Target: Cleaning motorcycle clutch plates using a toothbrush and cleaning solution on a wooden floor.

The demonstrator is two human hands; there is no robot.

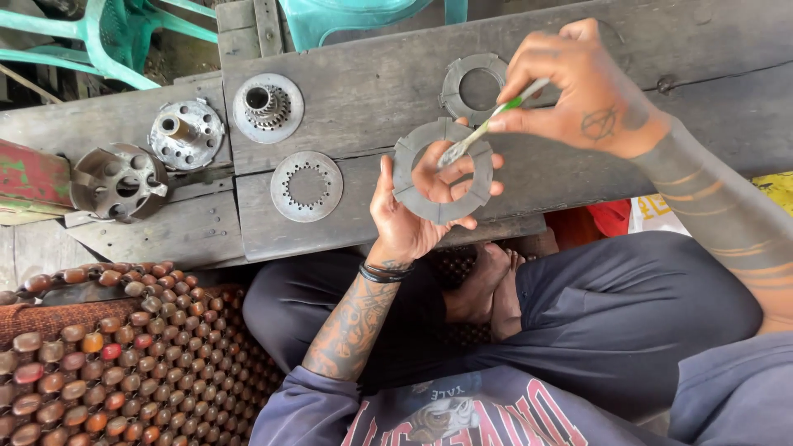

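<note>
Item: grey notched friction ring [442,171], centre of the frame, above the weathered grey plank counter [363,91]. We are cradling it in our left hand [405,216], grip closed around its lower rim. Our right hand [578,91], upper right, is pinching a green-handled brush [487,124], bristles touching the ring's face. For good results, we judge, we should be keeping the ring steady and working segment by segment. Also on the counter: a second grey ring [475,83], a toothed steel plate [306,186], a splined hub [267,107], a drilled hub [187,132].
</note>
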